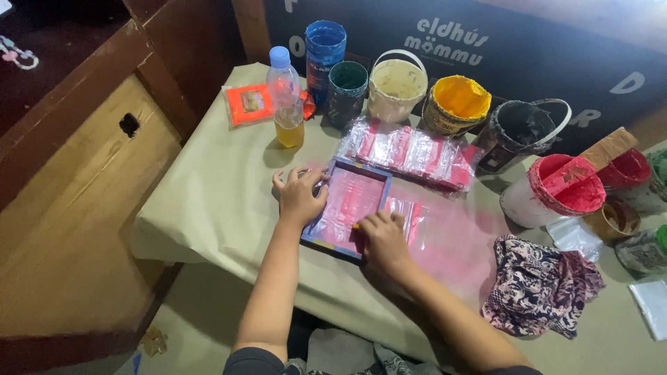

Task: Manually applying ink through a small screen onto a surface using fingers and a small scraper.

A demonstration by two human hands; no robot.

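While the left hand (300, 196) lies flat, fingers spread, pinning the small blue-framed screen (347, 206) on the paper-covered table (222, 194), the right hand (383, 236) presses half-curled on its near corner, apparently steadying it over a clear plastic packet (410, 212).

Nine paint tubs (554, 191) stand along the far and right edge, with one plastic bottle (285, 97), one framed screen (347, 207), one patterned rag (540, 286) and two hands (300, 196).
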